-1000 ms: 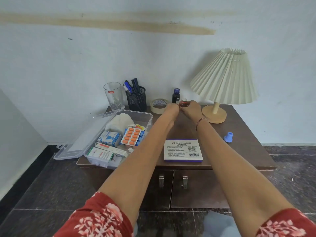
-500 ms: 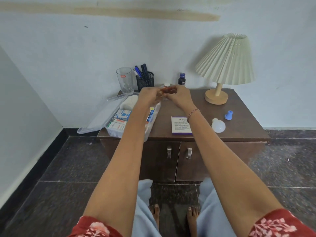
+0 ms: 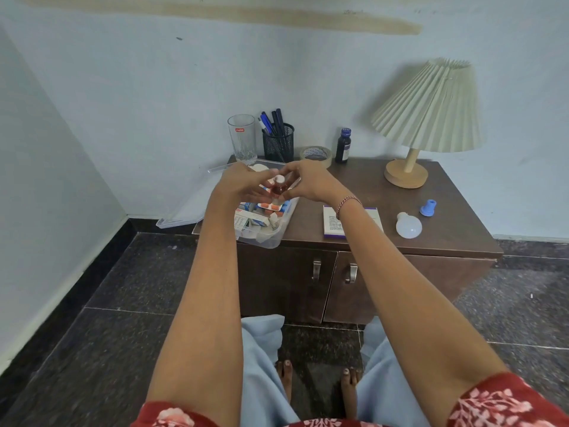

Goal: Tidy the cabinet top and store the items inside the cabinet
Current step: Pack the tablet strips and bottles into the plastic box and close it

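Above the open plastic box (image 3: pixel 271 238), both arms reach straight out. Left hand (image 3: pixel 243 184) and right hand (image 3: pixel 311 183) curl fingers round a small bottle (image 3: pixel 279 188), held upright between them.

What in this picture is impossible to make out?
Head view only:
- Bottle label: covered by the left hand and right hand.
- Cabinet inside: doors shut.
- Flat box print: too small, partly behind the right forearm.
- Bin contents: partly behind the left arm.
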`<state>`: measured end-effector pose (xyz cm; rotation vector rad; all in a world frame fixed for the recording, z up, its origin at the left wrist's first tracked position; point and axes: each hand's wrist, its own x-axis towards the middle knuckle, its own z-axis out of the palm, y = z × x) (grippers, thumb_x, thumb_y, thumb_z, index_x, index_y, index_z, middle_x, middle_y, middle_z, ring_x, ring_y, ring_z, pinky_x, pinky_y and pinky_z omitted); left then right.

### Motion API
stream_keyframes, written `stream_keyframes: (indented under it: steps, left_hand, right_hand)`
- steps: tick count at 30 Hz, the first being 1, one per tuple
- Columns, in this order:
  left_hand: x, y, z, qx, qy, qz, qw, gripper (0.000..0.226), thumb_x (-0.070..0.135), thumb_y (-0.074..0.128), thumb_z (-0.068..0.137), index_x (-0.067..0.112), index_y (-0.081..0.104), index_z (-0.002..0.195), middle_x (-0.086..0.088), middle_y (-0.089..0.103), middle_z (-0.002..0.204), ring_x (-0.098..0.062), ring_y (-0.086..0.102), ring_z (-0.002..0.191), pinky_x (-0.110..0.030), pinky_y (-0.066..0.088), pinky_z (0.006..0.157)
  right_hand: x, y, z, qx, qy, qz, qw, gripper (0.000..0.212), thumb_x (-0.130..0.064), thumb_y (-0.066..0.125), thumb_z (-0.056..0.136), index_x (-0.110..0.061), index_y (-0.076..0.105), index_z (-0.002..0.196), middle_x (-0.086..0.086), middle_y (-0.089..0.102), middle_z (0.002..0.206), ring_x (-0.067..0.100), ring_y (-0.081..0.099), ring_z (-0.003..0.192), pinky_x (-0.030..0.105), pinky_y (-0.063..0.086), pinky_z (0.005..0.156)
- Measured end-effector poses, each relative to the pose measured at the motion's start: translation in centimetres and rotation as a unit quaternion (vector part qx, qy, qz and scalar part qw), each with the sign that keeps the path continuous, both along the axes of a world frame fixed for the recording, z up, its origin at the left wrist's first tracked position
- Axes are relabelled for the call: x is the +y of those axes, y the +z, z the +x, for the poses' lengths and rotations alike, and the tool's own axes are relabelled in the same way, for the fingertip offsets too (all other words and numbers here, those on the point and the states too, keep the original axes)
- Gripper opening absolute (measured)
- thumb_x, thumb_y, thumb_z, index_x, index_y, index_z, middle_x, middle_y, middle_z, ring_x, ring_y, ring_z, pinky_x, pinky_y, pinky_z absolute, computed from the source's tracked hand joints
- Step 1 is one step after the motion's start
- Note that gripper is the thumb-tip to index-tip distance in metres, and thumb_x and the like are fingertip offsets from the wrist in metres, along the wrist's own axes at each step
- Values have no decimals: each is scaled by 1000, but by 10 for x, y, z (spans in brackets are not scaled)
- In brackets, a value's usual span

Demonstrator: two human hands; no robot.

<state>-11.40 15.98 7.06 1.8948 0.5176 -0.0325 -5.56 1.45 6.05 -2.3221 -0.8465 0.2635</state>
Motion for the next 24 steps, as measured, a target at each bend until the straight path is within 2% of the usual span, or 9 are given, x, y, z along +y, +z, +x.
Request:
stream_keyframes:
  steps: [3,7,11,15,20,24]
  left_hand:
    - [6,1,-3,37,-32,25,998,35,35,72,80,1,64,86,-18,70,92,-22,73,69,-27,60,72]
    - [12,4,-9,75,-57,39,995,31,35,73,78,5,65,81,-13,70,86,-12,70,51,-21,57,60]
    - [17,5,-15,99,-77,27,992,38,30,72,80,-3,67,99,-16,70,90,-15,72,55,-24,58,71]
    - [20,5,-19,118,-105,12,987,36,24,71,81,-6,66,101,-19,70,88,-17,72,56,-18,58,52]
    - [21,1,-19,139,-117,11,983,31,21,73,78,-2,67,97,-14,73,81,-20,73,60,-18,56,49]
    - [18,-2,-18,148,-120,3,982,21,13,75,76,1,68,91,-13,73,80,-19,73,60,-18,55,48]
  right_hand:
    - [2,5,-3,-11,35,-37,999,49,-14,81,70,-10,63,115,8,71,110,17,64,94,22,45,82]
    - [4,7,-8,-14,74,-58,995,44,-12,80,72,-11,65,113,6,70,109,7,60,78,9,40,65]
    - [6,7,-12,-13,106,-76,991,43,-13,80,71,-10,67,112,8,71,108,12,61,87,13,43,72]
    - [8,9,-15,-6,135,-94,986,45,-14,81,71,-8,66,113,9,72,107,12,62,86,22,47,85]
    - [12,3,-16,13,134,-117,984,49,-10,80,71,-8,61,116,10,72,108,12,63,84,27,48,91]
    - [15,-1,-15,18,130,-132,983,43,-10,79,73,-7,64,114,10,72,108,15,66,86,25,49,89]
